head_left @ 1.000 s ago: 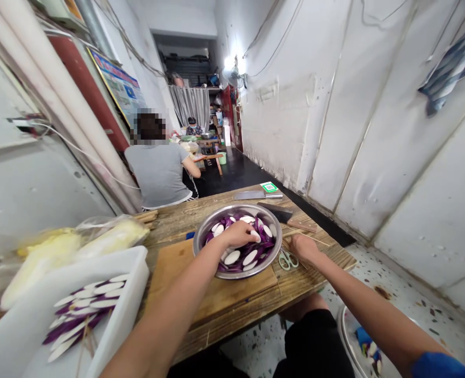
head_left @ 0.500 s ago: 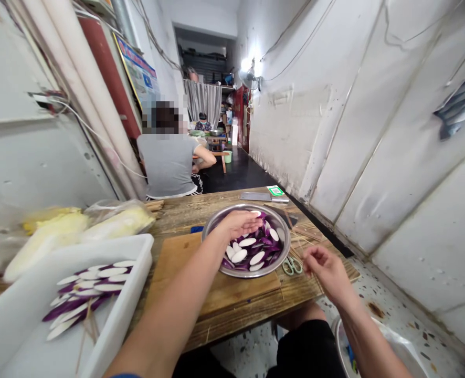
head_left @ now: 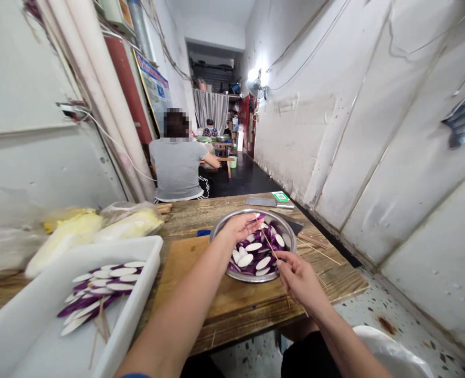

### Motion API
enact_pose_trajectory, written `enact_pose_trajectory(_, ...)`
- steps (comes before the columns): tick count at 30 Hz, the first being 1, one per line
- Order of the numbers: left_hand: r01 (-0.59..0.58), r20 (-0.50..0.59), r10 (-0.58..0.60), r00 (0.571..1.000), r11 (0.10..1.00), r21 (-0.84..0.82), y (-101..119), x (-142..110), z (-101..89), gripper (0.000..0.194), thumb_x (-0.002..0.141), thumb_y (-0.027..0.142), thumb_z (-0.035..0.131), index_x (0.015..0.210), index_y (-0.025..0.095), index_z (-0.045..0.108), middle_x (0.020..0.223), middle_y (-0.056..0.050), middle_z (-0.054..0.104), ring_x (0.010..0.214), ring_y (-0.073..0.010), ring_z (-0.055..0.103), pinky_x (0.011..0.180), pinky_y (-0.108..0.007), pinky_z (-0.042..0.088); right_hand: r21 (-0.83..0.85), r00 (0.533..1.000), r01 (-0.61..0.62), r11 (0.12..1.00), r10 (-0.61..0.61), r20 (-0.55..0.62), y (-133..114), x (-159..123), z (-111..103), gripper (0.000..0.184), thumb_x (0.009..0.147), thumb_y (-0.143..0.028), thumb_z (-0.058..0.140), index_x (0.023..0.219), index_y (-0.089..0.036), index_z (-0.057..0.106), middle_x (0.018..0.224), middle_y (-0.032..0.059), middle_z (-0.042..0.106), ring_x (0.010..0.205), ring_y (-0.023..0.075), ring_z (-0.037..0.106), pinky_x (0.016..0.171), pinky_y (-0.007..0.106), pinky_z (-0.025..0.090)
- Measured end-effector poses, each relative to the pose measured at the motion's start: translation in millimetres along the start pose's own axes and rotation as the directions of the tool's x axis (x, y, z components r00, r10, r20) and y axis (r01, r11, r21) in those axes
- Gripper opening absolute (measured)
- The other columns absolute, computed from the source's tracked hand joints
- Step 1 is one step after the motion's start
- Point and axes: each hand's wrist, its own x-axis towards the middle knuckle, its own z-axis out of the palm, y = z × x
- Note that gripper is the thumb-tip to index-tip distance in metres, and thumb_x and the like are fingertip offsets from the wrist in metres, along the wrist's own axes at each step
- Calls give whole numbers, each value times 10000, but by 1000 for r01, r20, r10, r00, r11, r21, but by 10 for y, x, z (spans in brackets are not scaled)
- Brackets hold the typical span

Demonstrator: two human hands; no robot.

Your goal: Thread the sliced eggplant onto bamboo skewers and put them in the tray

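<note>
Metal rim (head_left: 256, 280) (open-mouthed) encircles eggplant (head_left: 245, 260).

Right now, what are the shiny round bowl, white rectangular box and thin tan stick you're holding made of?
The round silvery bowl looks like polished metal: its rim gleams. The white rectangular box seems smooth plastic, judging by its thick rounded edges. The thin tan stick may be bare bamboo or wood, from its colour.
</note>
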Motion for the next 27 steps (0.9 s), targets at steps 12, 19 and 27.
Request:
enact_pose_trajectory(12, -126, 30, 126, 992, 992, -9, 1, -16, 5, 59, 768, 21, 560, 768, 78, 578, 761, -93, 654, 721, -151, 658, 713, -242, 544, -206, 987, 159, 966, -155, 36, 21, 91, -128, 392, 719, -259, 450, 1066, -105, 547, 497, -33, 561, 410, 85, 472, 421, 194, 378)
enact_pose_trajectory(19, -134, 62, 131, 989, 990, 50, -6, -61, 32, 73, 745, 9, 584, 770, 77, 593, 762, -89, 658, 770, -171, 660, 754, -258, 538, -297, 984, 179, 938, -173, 47, -65, 354, -48, 402, 777, -363, 459, 1088, -120, 539, 570, -16, 591, 327, 78, 413, 349, 205, 327)
enact_pose_trajectory(27, -86, -99, 89, 991, 996, 33, 9, -29, -19, 46, 764, 55, 584, 788, 90, 569, 740, -90, 656, 687, -146, 658, 648, -219, 549, -536, 905, 361, 763, -424, 5, 5, 664, 32, 307, 791, -228, 414, 916, -148, 682, 765, 57, 681, 682, 161, 597, 618, 245, 428)
